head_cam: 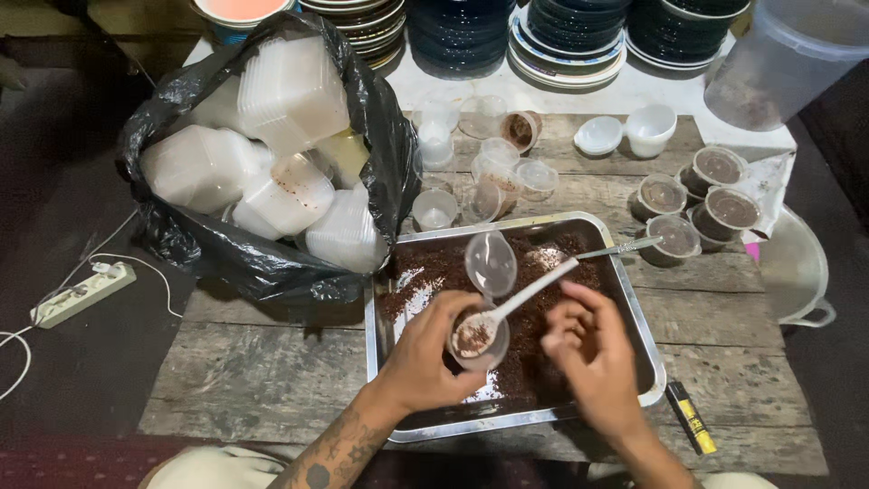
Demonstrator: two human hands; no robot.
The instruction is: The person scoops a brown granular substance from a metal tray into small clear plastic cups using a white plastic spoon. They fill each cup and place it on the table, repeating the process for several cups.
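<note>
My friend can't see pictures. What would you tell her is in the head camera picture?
Over a metal tray of dark crumbly stuff, the left hand holds a small clear cup with a hinged lid while the right hand spoons some in with a white spoon. Filled cups sit at the right, and a black bag of clear containers at the left.

Metal tray (634, 312) sat at table centre, crumbly mix in it. Left hand (425, 358) held a small cup (477, 340) over the tray, spoon (525, 294) bowl in the cup, handle out toward 2 o'clock. Right hand (593, 358) at the cup's 3 o'clock. Bag of containers (262, 163) at 10 o'clock, filled cups (701, 195) at 2, plate stacks (561, 36) at 12, lighter (692, 417) at 4.
</note>
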